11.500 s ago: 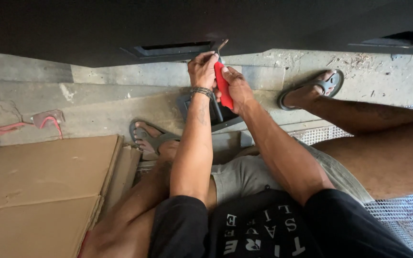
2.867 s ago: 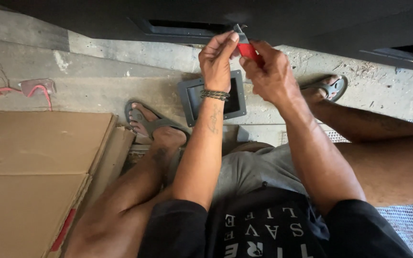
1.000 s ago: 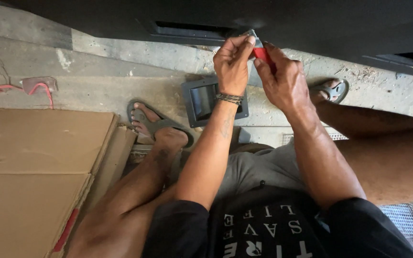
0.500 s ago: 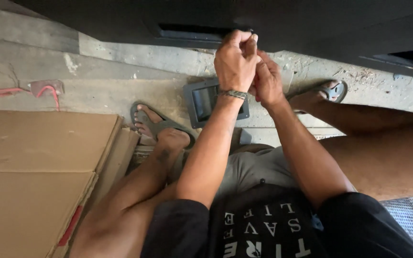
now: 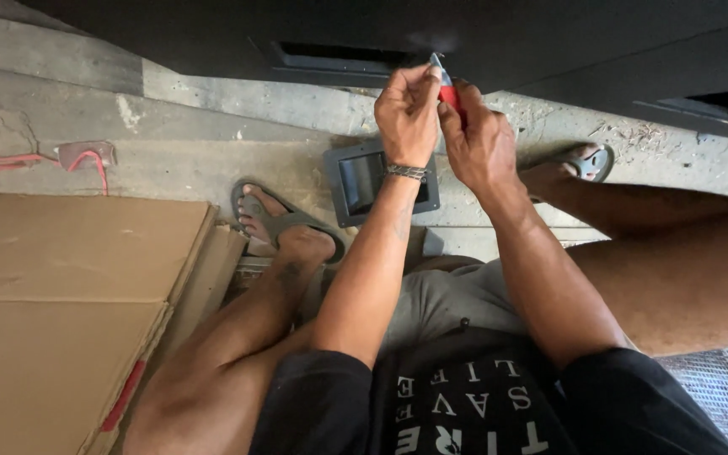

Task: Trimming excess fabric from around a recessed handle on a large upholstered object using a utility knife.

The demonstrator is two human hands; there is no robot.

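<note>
**Red-handled tool uncovered again at the edge of the black panel**

1. Black panel (image 5: 549,42) — large dark body across the far side of the scene, with a recessed rectangular slot (image 5: 339,57) far left of the hands and a second opening (image 5: 722,105) at far right. Position against the hands unchanged over the last three seconds.

2. Cardboard sheets (image 5: 61,303) — flat stack at near left on the concrete floor (image 5: 212,109). No change.

3. Person's legs and sandals — left foot in a grey sandal (image 5: 284,223) at centre left; right sandal (image 5: 591,160) further right. Unmoved.

4. Black recessed plate (image 5: 364,181) — loose rectangular fitting lying on the floor just behind the left forearm, apart from both hands. Untouched.

5. Left hand (image 5: 406,114) — raised to the panel's lower edge, fingers pinched closed on the tip end of the tool. A metal bracelet sits at the wrist.

6. Right hand (image 5: 482,139) — clenched round the tool's handle, touching the left hand.

7. Red-handled tool (image 5: 448,93) — held between both hands, its pale tip (image 5: 436,59) pointing up at the panel. Half a second ago the hands were closed over it and no red showed; now they have parted slightly and a strip of handle is visible. Judgement: the work at this one spot on the panel goes on, with only the grip adjusted.
</note>
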